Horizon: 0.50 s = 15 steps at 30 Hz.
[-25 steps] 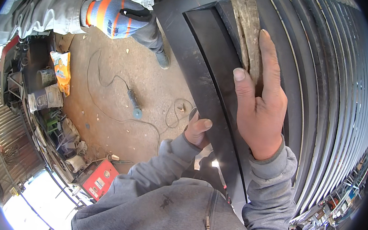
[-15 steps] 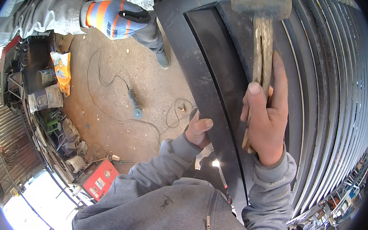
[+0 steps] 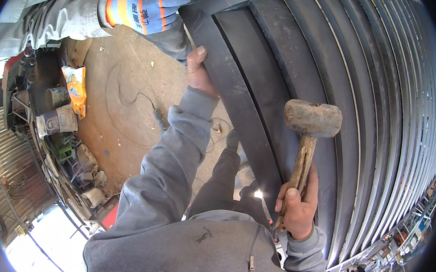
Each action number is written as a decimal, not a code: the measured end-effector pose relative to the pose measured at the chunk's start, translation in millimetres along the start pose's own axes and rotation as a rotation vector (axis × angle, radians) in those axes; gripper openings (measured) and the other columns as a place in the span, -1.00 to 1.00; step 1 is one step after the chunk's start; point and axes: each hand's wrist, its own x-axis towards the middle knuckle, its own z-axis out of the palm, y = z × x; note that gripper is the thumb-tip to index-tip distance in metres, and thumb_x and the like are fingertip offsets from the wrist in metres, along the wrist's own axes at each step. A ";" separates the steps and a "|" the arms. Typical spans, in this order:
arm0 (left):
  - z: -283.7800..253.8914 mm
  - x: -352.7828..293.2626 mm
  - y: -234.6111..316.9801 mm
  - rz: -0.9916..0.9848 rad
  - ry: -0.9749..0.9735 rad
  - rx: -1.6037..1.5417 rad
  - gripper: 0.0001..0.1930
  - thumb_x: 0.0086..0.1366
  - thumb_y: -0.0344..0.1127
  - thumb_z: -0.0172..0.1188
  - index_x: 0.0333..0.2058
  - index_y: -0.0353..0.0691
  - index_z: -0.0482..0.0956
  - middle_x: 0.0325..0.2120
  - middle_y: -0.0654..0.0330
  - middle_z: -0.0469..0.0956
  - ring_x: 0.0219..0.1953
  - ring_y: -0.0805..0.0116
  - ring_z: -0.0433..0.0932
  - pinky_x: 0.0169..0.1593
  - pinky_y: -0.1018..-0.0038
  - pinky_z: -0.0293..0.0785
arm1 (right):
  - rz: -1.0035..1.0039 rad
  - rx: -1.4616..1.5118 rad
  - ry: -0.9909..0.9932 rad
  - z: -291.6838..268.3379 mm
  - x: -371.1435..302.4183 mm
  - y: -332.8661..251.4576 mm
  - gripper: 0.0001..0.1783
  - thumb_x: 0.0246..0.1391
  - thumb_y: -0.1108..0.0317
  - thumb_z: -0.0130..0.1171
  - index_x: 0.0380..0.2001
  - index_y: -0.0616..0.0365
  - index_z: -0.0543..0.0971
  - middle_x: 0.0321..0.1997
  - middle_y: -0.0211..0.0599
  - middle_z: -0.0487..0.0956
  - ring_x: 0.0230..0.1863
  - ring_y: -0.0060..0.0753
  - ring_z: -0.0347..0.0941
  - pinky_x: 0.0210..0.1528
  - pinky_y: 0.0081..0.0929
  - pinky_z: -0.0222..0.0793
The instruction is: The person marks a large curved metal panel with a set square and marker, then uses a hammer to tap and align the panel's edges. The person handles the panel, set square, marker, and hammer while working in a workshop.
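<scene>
My right hand [image 3: 300, 208] is wrapped round the wooden handle of a mallet [image 3: 313, 118]. The mallet's blocky, worn head points away from me, over the slats of a large dark metal louvered panel [image 3: 239, 99]. At the panel's left edge, near its far corner, my left hand [image 3: 201, 71] grips the frame with the thumb on top; its fingers are hidden beneath. Close by that corner is a co-worker's gloved hand [image 3: 145, 8] in blue and orange; whether it touches the panel I cannot tell.
On the concrete floor lies an angle grinder [image 3: 159, 118] with a trailing cord, partly behind my sleeve. An orange-and-white bag [image 3: 75, 90], a whitish sack [image 3: 58, 120] and piled scrap line the left side. A red box [image 3: 111, 212] shows beside my left elbow.
My left hand has moved far along the panel edge toward the co-worker. My right hand has drawn the mallet back toward me. The co-worker's glove has shifted right, toward the panel corner.
</scene>
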 end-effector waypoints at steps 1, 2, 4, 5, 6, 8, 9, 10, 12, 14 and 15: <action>1.9 -0.7 -1.2 0.009 -0.010 0.001 -0.28 0.17 0.00 0.33 0.27 -0.18 0.48 0.15 0.07 0.59 0.15 0.05 0.59 0.25 0.10 0.54 | 0.001 -0.004 0.000 0.0 -2.4 4.4 -0.04 0.39 0.09 0.23 0.54 0.37 -0.04 -0.37 -0.28 0.54 -0.57 -0.65 0.36 -0.54 -0.66 0.33; 2.9 -0.1 -1.6 0.014 0.000 0.020 -0.28 0.16 0.01 0.34 0.27 -0.18 0.47 0.15 0.08 0.59 0.15 0.05 0.58 0.25 0.10 0.54 | -0.005 -0.008 0.003 -0.5 -3.5 7.8 -0.04 0.39 0.09 0.23 0.55 0.37 -0.04 -0.36 -0.28 0.55 -0.57 -0.65 0.36 -0.53 -0.66 0.34; 2.3 0.7 -1.8 0.017 0.022 0.055 -0.27 0.16 0.01 0.34 0.28 -0.17 0.47 0.15 0.08 0.59 0.16 0.05 0.58 0.26 0.10 0.54 | -0.023 -0.035 0.035 -1.8 -6.1 13.8 -0.06 0.36 0.12 0.26 0.54 0.36 0.01 -0.30 -0.26 0.57 -0.56 -0.65 0.37 -0.52 -0.64 0.36; 1.5 2.4 -0.6 -0.003 0.016 0.034 -0.29 0.18 0.02 0.34 0.27 -0.18 0.48 0.13 0.06 0.61 0.14 0.04 0.60 0.25 0.07 0.56 | -0.027 -0.070 0.045 -3.1 -7.9 15.5 -0.06 0.35 0.12 0.27 0.54 0.36 0.03 -0.29 -0.25 0.58 -0.55 -0.64 0.38 -0.53 -0.63 0.36; 0.7 3.2 0.8 -0.024 0.010 0.010 -0.31 0.21 0.03 0.33 0.25 -0.19 0.49 0.11 0.04 0.62 0.12 0.03 0.63 0.24 0.05 0.58 | -0.028 -0.107 0.057 -5.1 -10.9 16.4 -0.06 0.34 0.13 0.28 0.53 0.36 0.05 -0.28 -0.25 0.58 -0.55 -0.64 0.38 -0.53 -0.62 0.37; 2.4 2.6 1.6 -0.041 0.017 0.008 -0.32 0.26 0.06 0.31 0.26 -0.18 0.49 0.11 0.03 0.63 0.12 0.01 0.63 0.23 0.02 0.59 | -0.034 -0.155 0.096 -9.8 -18.8 16.6 -0.08 0.33 0.14 0.29 0.52 0.35 0.08 -0.29 -0.26 0.58 -0.54 -0.64 0.40 -0.53 -0.61 0.36; 5.7 0.0 -0.3 -0.041 0.035 0.033 -0.32 0.28 0.09 0.30 0.27 -0.18 0.48 0.13 0.03 0.61 0.14 0.02 0.62 0.24 0.02 0.57 | -0.043 -0.174 0.118 -13.8 -23.7 15.8 -0.09 0.33 0.14 0.29 0.52 0.35 0.09 -0.29 -0.27 0.57 -0.54 -0.64 0.41 -0.53 -0.61 0.36; 9.4 -4.9 -0.8 -0.051 0.042 0.027 -0.31 0.30 0.11 0.28 0.28 -0.17 0.46 0.14 0.03 0.60 0.15 0.02 0.61 0.25 0.01 0.56 | -0.031 -0.202 0.140 -16.3 -29.8 15.4 -0.10 0.32 0.15 0.29 0.52 0.34 0.11 -0.30 -0.28 0.57 -0.54 -0.64 0.41 -0.54 -0.60 0.36; 19.6 -24.7 -9.6 -0.063 0.206 0.138 -0.33 0.40 0.18 0.15 0.30 -0.16 0.44 0.19 0.06 0.56 0.20 0.02 0.55 0.29 0.04 0.49 | -0.014 -0.252 0.180 -22.1 -43.8 15.5 -0.11 0.31 0.17 0.29 0.52 0.32 0.13 -0.31 -0.29 0.58 -0.54 -0.64 0.41 -0.54 -0.60 0.36; 28.7 -48.2 -26.4 -0.086 0.283 0.137 -0.30 0.46 0.26 0.04 0.33 -0.16 0.41 0.23 0.07 0.52 0.23 0.02 0.51 0.31 0.05 0.46 | -0.004 -0.301 0.222 -28.6 -60.1 18.7 -0.14 0.31 0.19 0.29 0.51 0.31 0.16 -0.31 -0.30 0.57 -0.54 -0.64 0.40 -0.54 -0.61 0.36; 31.1 -60.9 -36.9 -0.101 0.285 0.096 -0.27 0.48 0.32 -0.01 0.34 -0.15 0.40 0.25 0.07 0.50 0.24 0.02 0.50 0.31 0.06 0.45 | 0.003 -0.327 0.246 -32.8 -68.6 21.6 -0.15 0.31 0.20 0.29 0.50 0.31 0.18 -0.31 -0.31 0.57 -0.54 -0.64 0.40 -0.54 -0.61 0.36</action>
